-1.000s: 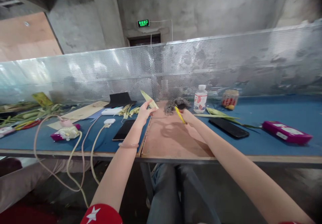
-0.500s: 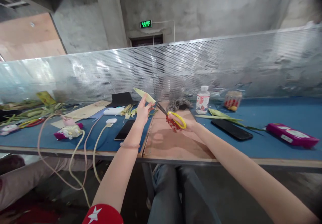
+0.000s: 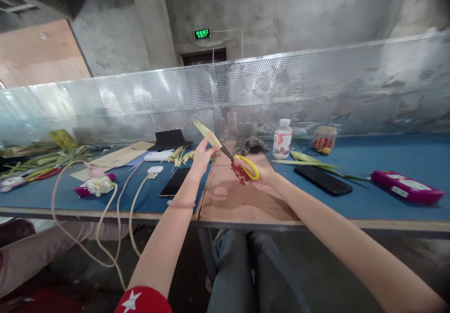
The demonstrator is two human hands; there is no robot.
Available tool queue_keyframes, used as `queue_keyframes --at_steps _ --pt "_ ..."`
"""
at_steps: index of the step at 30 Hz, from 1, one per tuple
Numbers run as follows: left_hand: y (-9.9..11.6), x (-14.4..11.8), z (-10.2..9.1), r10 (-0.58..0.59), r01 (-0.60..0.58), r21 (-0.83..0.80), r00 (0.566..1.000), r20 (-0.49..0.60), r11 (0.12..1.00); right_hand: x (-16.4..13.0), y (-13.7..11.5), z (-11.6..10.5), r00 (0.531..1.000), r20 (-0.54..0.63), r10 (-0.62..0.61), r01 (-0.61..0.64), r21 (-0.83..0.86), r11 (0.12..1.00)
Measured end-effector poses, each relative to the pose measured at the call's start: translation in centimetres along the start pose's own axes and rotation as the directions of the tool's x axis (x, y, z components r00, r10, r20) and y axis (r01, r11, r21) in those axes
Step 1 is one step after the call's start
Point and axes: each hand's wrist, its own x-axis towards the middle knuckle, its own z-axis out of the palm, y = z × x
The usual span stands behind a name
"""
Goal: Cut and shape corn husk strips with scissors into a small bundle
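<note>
My left hand (image 3: 202, 156) holds a pale yellow-green leaf strip (image 3: 207, 133) up above the table, its tip pointing up and left. My right hand (image 3: 258, 172) grips scissors with one yellow and one red handle (image 3: 243, 168). Their blades point at the leaf, close to my left fingers. Both hands hover over a brown board (image 3: 242, 195) set into the blue table (image 3: 386, 172).
A black phone (image 3: 174, 181), white chargers with cables (image 3: 153, 169) and leaf scraps (image 3: 181, 154) lie left. A bottle (image 3: 281, 138), a jar (image 3: 323, 139), a second phone (image 3: 323, 179), a long leaf (image 3: 309, 159) and a magenta case (image 3: 408, 187) lie right. A perforated metal screen (image 3: 316, 87) backs the table.
My right hand has turned the scissors from edge-on to blades pointing at the leaf and brought them close to it. My left hand stays raised with the leaf.
</note>
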Motion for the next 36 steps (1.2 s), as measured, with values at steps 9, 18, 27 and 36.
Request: queue_keyframes --at_steps 9,18,27,36 --pt "0.27 -0.49 0.36 0.010 -0.010 0.016 1.000 0.025 1.000 -0.23 -0.29 0.44 1.000 -0.021 -0.019 0.019 -0.018 1.000" --pt "0.06 -0.37 0.32 -0.021 0.020 0.036 0.998 0.054 0.999 -0.38 -0.28 0.68 0.998 -0.040 -0.043 0.043 -0.013 0.999" --pt "0.07 -0.43 0.40 0.001 0.002 -0.047 0.998 0.056 0.999 -0.28 -0.16 0.56 0.999 -0.051 -0.014 0.014 0.000 1.000" --pt "0.54 -0.08 -0.30 -0.012 0.012 -0.319 1.000 0.003 0.948 0.29 0.40 0.86 0.992 -0.127 -0.027 0.038 0.084 0.996"
